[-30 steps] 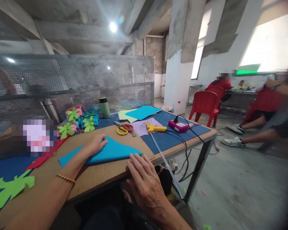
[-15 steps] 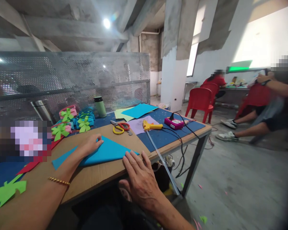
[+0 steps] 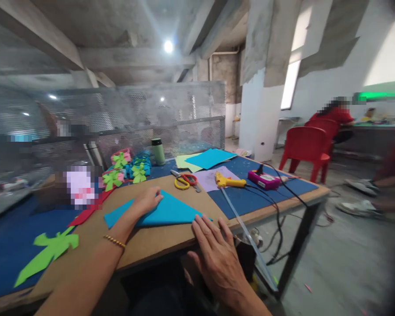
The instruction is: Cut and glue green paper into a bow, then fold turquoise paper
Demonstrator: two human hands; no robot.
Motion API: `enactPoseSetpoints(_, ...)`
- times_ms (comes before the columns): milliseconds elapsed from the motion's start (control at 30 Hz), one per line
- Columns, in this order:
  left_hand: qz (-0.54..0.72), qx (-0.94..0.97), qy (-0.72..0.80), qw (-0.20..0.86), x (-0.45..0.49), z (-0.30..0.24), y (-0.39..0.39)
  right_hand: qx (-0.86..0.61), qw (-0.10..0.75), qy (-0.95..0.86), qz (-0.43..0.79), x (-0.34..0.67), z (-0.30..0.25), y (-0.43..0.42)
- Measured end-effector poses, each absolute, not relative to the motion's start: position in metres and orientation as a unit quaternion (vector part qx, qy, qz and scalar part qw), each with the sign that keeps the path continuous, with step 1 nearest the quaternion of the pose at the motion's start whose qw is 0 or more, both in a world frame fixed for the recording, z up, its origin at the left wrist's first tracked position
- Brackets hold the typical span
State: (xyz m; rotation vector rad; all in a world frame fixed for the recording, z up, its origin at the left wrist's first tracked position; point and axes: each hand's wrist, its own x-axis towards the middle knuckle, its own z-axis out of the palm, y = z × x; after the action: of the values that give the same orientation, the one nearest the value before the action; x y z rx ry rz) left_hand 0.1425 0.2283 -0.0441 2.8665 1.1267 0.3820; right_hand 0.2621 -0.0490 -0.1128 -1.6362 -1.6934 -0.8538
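Note:
A blue craft sheet (image 3: pixel 171 213), folded into a pointed shape, lies on the brown board (image 3: pixel 158 245) at the table's front. With curled fingers, my left hand (image 3: pixel 148 202) grips the sheet near its upper edge; the fingertips are partly hidden. A gold bead bracelet (image 3: pixel 114 242) circles that wrist. My right hand (image 3: pixel 217 250) is stretched out, its fingertips on the sheet's right point and the thumb apart. Beyond the sheet lie scissors with red and yellow handles (image 3: pixel 184 181).
A yellow glue gun (image 3: pixel 230 181) with a long clear stick rests by a purple box (image 3: pixel 264 180) and black cable. Blue and pale-green sheets (image 3: pixel 210 159), a green bottle (image 3: pixel 158 151) and green cutouts (image 3: pixel 51 250) are about. Red chairs (image 3: pixel 304 147) and people are at right.
The view has turned left, so everything sits further right in the picture. Both hands keep nearly the same place on the blue sheet.

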Motion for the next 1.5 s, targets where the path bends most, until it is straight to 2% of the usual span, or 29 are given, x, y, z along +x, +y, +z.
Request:
enactPoseSetpoints(167, 0.122, 0.916, 0.383, 0.022, 0.145, -0.035, 0.217, -0.6, 0.314, -0.643, -0.358, 0.268, -0.113, -0.045)
enactPoseSetpoints(367, 0.118, 0.913, 0.389, 0.026, 0.144, -0.03, 0.208, -0.597, 0.274, -0.653, -0.376, 0.27, -0.113, -0.045)
enactPoseSetpoints(567, 0.114, 0.913, 0.392, 0.025, 0.145, -0.03, 0.208, -0.593, 0.306, -0.642, -0.378, 0.269, -0.114, -0.043)
enactPoseSetpoints(867, 0.111, 0.914, 0.39, 0.026, 0.145, -0.026, 0.205, -0.603, 0.253, -0.652, -0.385, 0.272, -0.113, -0.045)
enactPoseSetpoints(1167, 0.098, 0.911, 0.399, 0.032, 0.146, -0.022, 0.202, -0.594, 0.26, -0.642, -0.41, 0.272, -0.11, -0.043)
enactPoseSetpoints(1333, 0.081, 0.909, 0.407, 0.044, 0.147, -0.02, 0.199, -0.528, 0.262, -0.686, -0.426, 0.266, -0.062, -0.072)
enactPoseSetpoints(1433, 0.078, 0.905, 0.414, 0.054, 0.147, -0.019, 0.198, -0.507, 0.291, -0.725, -0.364, 0.267, -0.01, -0.081)
enactPoseSetpoints(1500, 0.082, 0.903, 0.417, 0.06, 0.147, -0.018, 0.196, -0.543, 0.301, -0.724, -0.301, 0.27, 0.024, -0.064)
